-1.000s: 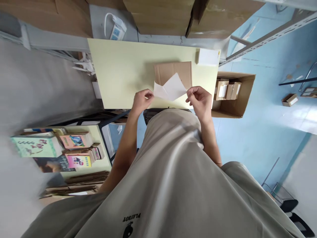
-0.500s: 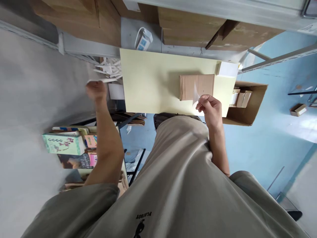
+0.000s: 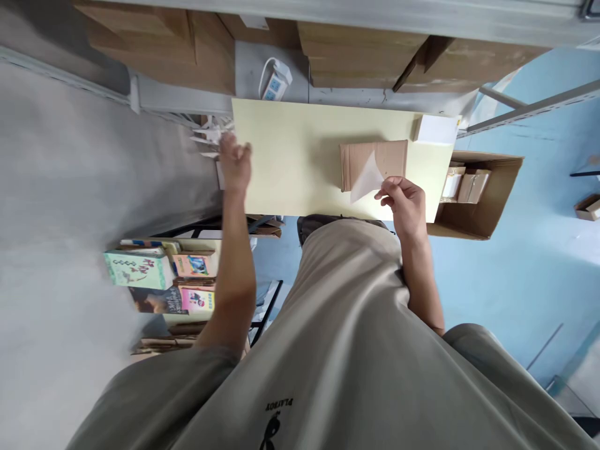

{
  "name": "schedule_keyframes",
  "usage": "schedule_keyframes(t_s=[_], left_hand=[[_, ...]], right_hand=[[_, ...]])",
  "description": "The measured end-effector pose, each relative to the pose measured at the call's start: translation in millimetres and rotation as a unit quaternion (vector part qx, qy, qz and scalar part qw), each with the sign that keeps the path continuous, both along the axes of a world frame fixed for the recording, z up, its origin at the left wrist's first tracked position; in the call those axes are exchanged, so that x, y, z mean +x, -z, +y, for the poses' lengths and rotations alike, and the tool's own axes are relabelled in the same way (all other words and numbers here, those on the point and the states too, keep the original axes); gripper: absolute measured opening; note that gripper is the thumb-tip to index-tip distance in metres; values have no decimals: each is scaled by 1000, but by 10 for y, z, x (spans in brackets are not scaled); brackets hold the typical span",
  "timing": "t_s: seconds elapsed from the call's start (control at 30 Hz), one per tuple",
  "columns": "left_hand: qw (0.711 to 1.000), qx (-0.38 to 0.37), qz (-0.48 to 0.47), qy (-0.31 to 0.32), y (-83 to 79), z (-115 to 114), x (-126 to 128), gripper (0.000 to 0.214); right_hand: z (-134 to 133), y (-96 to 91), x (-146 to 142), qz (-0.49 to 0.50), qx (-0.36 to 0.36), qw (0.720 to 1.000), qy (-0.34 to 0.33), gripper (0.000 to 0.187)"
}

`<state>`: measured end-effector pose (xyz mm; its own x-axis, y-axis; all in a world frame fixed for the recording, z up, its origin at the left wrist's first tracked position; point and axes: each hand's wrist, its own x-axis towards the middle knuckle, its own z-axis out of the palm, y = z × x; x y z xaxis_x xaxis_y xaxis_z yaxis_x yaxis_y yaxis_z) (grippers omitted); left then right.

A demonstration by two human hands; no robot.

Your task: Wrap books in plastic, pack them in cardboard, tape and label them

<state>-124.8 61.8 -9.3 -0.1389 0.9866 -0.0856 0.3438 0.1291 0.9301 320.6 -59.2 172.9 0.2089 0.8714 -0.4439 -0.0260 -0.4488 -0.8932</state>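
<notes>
Right hand (image 3: pixel 407 206) at the counter (image 3: pixel 281 175)'s front right, forearm reaching forward. Its fingers (image 3: pixel 398 182) are pinched together on the right-hand end of a thin white sheet (image 3: pixel 367 181). Sheet sticks out to the left and overlaps the front of the closed cardboard box (image 3: pixel 394 156) in view; can't tell if they touch. Left hand (image 3: pixel 235 165) at the counter's left edge, arm extended, motion-blurred. Those fingers look part curled; can't tell how far open or if they hold anything.

Around: white box (image 3: pixel 437 129) at back right of the counter, just beyond the cardboard box. Open carton (image 3: pixel 501 194) off the right edge, small boxes (image 3: pixel 473 186) inside. White clutter (image 3: pixel 209 132) just beside the left hand, too blurred to ID. Power strip (image 3: pixel 276 81) and big cartons (image 3: pixel 360 56) behind the counter, metal rail (image 3: pixel 351 17) across the top. Books (image 3: pixel 138 269) left of the left forearm.

Text: shirt (image 3: pixel 337 337) reads "PLAYBOY", upside down in view. Book cover lettering too small to read.
</notes>
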Motion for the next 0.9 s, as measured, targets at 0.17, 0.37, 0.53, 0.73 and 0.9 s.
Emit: schedule_keyframes(t_s=[0.17, 0.37, 0.53, 0.73, 0.9], left_hand=[[972, -49, -153, 169, -650, -756, 1902, 67], [956, -44, -189, 218, -1311, -1024, 2906, 62], [952, -61, -216, 211, -1208, -977, 3145, 69], [953, -118, -218, 175, -1071, -1014, 3308, 65], [952, -143, -229, 148, -992, -1013, 3306, 72]], right_hand=[[13, 138, 234, 15, 12, 1000, 10, 59], [34, 140, 476, 42, 34, 998, 9, 63], [22, 95, 616, 49, 52, 997, -12, 59], [-17, 216, 751, 70, 78, 994, -37, 65], [-3, 169, 905, -34, 97, 993, -52, 56]])
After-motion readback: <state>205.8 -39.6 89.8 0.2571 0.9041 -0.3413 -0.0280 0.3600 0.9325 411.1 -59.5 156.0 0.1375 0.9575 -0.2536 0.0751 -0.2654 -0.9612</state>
